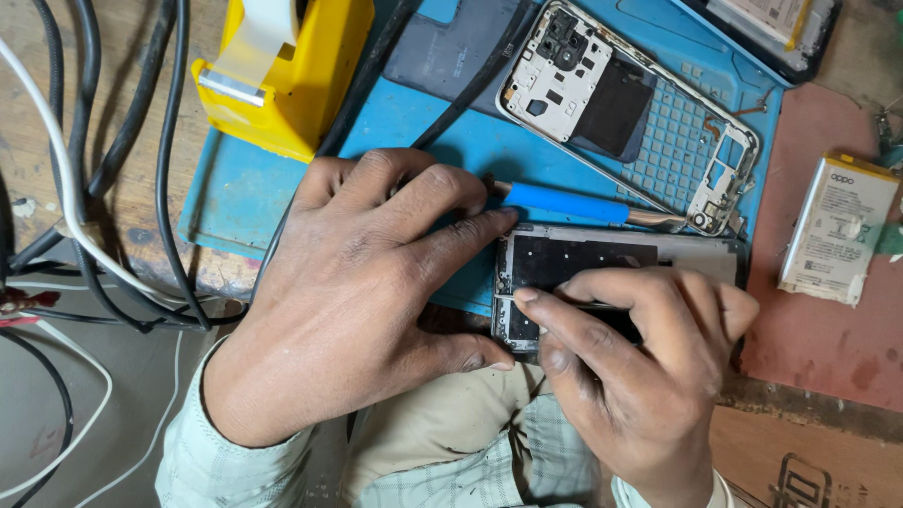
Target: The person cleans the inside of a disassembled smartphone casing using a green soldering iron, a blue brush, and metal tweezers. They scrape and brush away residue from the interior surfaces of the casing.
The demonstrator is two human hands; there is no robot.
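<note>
Near the front edge of the blue work mat (235, 198), seen from the head camera, both hands work on an opened phone body (611, 259) that lies flat with its dark inner plate facing up. The left hand (367, 282) is spread fairly wide, palm down, not clenched: its index fingertip presses the phone body's upper left corner and its thumb tip rests against the lower left corner, so the piece sits braced between them. The right hand (630, 357) is curled over the lower half of the phone body, fingers bent and drawn together, index finger stretched toward the left end; whether it pinches a small tool underneath cannot be told. Just beyond the phone body lies a blue-handled screwdriver (578, 202), touching neither hand visibly. Behind it rests a bare phone frame (658, 122) with its camera cutouts showing. A yellow tape dispenser (292, 75) stands at the mat's far left corner, beside a bundle of black cables (122, 141). A loose battery (837, 230) lies well apart to the right, on the reddish surface.
</note>
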